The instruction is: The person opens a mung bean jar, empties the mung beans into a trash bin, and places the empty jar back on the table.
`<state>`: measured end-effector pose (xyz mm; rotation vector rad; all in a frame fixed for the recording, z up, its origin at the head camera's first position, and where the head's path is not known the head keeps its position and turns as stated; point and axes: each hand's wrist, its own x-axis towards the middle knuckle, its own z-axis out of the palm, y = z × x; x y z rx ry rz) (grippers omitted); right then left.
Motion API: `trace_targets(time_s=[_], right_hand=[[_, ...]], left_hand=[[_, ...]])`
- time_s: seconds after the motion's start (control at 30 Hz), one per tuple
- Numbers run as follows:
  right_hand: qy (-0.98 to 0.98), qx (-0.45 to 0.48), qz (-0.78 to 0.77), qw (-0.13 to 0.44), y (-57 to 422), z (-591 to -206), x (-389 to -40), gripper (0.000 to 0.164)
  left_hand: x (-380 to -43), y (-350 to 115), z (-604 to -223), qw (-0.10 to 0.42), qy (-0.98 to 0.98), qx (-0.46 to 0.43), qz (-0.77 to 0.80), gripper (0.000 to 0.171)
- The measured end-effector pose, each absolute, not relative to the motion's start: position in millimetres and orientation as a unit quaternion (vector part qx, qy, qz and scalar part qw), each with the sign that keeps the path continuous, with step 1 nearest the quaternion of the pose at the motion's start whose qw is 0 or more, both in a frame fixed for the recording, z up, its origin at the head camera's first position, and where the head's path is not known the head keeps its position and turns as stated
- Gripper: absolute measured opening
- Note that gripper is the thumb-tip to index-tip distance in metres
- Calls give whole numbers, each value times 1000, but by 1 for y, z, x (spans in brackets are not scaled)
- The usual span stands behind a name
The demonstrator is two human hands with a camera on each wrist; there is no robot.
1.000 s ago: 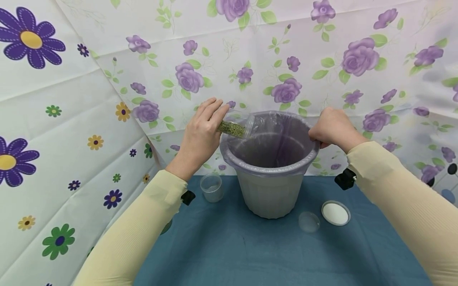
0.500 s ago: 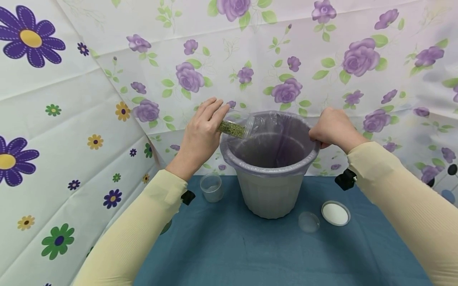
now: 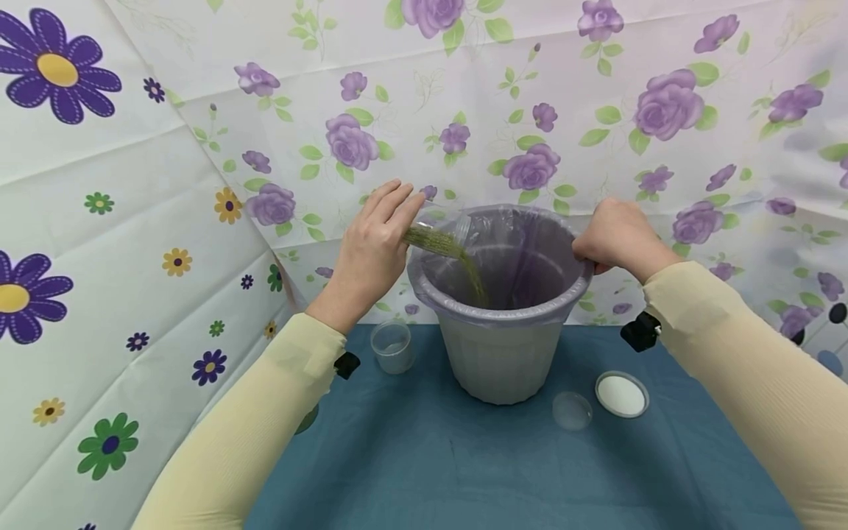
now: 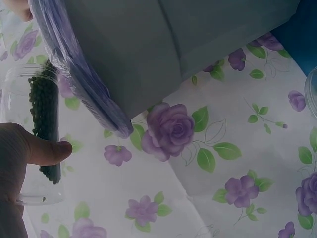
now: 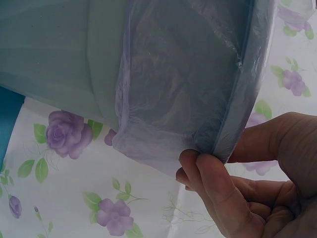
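My left hand point(image 3: 377, 246) grips a clear plastic jar point(image 4: 30, 94) of small green beans point(image 4: 45, 109), tipped over the left rim of a grey bin point(image 3: 500, 353). Beans pour in a stream point(image 3: 473, 276) from its mouth down into the bin. A thin purple bag point(image 5: 173, 74) lines the bin and folds over its rim. On the right side, my right hand point(image 3: 616, 232) pinches the bin's rim and the bag, with thumb inside and curled fingers outside in the right wrist view. The bottom of the bin's inside is hidden.
Left of the bin stands a clear plastic cup point(image 3: 392, 350) on the blue tablecloth point(image 3: 464, 464). A clear round lid point(image 3: 572, 411) and a shallow dish of white powder point(image 3: 621, 395) lie to the right. Flowered sheeting point(image 3: 424, 96) rises close behind the bin.
Beans that lay still inside the tilted jar now stream out into the bin. Both hands keep almost the same place.
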<state>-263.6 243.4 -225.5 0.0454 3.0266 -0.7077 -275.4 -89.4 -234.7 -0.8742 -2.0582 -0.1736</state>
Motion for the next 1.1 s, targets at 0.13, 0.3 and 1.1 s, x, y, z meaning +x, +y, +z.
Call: trace_targets(time_s=[0.13, 0.3, 1.1], right_hand=[[974, 15, -226, 20, 244, -225, -264, 11], [975, 16, -220, 19, 243, -225, -265, 12], [975, 12, -222, 16, 244, -225, -264, 12]], left_hand=[[-275, -89, -234, 435, -826, -353, -69, 44], [-275, -89, -234, 430, -829, -352, -66, 49], [-274, -90, -235, 430, -829, -353, -64, 52]])
